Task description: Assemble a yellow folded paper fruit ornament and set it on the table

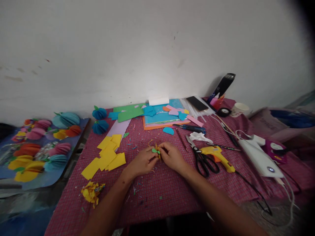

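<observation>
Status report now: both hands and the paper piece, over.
Left hand and right hand both pinching paper piece. Held just above cloth. Scissors beside right hand, not touching.

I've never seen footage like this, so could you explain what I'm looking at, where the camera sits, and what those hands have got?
There is no machine here: a person wears one camera on the head, looking down at their own bare hands. The left hand and right hand meet over a red checked cloth, pinching a small green and yellow paper piece together. Yellow paper squares lie to the left; black scissors and a yellow glue gun lie to the right. Coloured paper sheets sit by the wall.
</observation>
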A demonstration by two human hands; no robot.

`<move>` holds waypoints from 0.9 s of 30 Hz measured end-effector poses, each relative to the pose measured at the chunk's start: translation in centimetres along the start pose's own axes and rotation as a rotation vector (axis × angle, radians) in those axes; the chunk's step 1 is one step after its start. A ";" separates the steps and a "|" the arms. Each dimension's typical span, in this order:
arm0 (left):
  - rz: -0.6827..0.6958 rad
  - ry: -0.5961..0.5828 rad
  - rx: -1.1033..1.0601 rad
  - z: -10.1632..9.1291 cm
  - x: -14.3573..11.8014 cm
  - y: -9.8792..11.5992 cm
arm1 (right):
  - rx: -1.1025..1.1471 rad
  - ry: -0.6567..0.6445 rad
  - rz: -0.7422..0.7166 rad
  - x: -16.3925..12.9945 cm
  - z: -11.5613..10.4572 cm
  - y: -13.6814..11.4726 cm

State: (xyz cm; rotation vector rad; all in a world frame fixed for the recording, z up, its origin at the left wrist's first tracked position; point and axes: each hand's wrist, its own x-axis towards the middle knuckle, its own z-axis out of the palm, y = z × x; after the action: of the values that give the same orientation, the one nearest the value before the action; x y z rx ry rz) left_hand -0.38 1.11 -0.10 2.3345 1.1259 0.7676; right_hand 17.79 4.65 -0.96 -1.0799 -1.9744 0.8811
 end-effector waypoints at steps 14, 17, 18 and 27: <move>-0.052 0.072 -0.056 -0.4 0.2 0.1 | 0.056 0.063 0.055 0.5 -0.3 0.7; -0.078 0.137 -0.049 -0.8 0.1 -0.4 | 0.002 0.125 0.105 0.7 -1.8 1.0; -0.087 0.155 -0.040 -0.8 0.0 -0.6 | -0.030 0.121 0.117 0.7 -2.3 0.9; -0.046 0.156 -0.043 -0.9 -0.2 -1.2 | -0.031 -0.218 -0.006 0.1 -4.5 -1.4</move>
State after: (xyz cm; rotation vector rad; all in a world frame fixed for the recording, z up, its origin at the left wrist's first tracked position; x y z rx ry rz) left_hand -1.68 1.76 -0.19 2.2365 1.2113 0.9617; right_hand 20.96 5.14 2.51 -1.0311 -2.1741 1.0037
